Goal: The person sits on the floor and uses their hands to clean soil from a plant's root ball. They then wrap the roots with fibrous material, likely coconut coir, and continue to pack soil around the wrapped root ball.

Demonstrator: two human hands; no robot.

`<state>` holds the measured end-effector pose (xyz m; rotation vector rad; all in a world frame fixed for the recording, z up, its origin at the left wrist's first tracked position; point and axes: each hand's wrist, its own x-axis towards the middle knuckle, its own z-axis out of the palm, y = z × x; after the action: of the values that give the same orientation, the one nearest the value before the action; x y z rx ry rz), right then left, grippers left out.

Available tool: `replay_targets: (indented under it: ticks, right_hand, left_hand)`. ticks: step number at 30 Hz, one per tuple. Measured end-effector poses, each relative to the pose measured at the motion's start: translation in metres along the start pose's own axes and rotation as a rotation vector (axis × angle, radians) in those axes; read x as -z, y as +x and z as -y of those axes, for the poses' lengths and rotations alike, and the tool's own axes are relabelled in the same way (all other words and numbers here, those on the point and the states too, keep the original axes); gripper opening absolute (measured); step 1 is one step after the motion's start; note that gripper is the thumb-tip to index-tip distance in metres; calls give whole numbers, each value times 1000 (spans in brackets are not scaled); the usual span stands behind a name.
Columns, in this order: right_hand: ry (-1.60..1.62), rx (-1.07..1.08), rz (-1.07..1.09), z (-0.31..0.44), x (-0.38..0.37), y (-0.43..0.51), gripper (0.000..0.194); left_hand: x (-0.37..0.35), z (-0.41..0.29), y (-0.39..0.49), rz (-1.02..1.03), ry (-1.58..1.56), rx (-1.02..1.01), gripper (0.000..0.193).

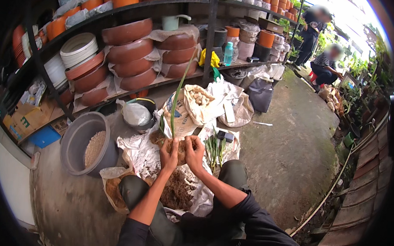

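Note:
My left hand point(169, 156) grips the base of a plant with one long, narrow green leaf point(177, 102), which rises well above my hands. Between both hands is a clump of brown coconut-like fibre point(181, 155). The fingers of my right hand point(194, 152) are bent and pinched at the clump's right side; some fingertips are hidden. Another fibre clump with a short leaf point(157, 138) lies just left of my left hand. Under my hands a white woven sack point(140, 156) is spread, with a heap of dark brown fibre point(178, 194) between my knees. Several cut green leaves point(214, 146) lie to the right.
A grey tub with pale granules point(67, 147) stands at left, beside a bag of fibre point(115, 188). Ahead are an open sack of pale chunks point(199, 98), a small black device point(225, 136) and a pot shelf point(172, 80). Two people point(327, 65) are at far right.

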<state>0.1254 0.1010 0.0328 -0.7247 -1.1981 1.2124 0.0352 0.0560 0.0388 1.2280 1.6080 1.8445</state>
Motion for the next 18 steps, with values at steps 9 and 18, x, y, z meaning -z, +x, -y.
replay_targets:
  ticks: [9, 18]
  right_hand:
    - [-72, 190, 158, 4, 1, -6, 38]
    - [-124, -33, 393, 11, -19, -23, 49]
  left_hand:
    - [10, 28, 14, -205, -230, 261, 61]
    - [35, 14, 4, -143, -54, 178, 69]
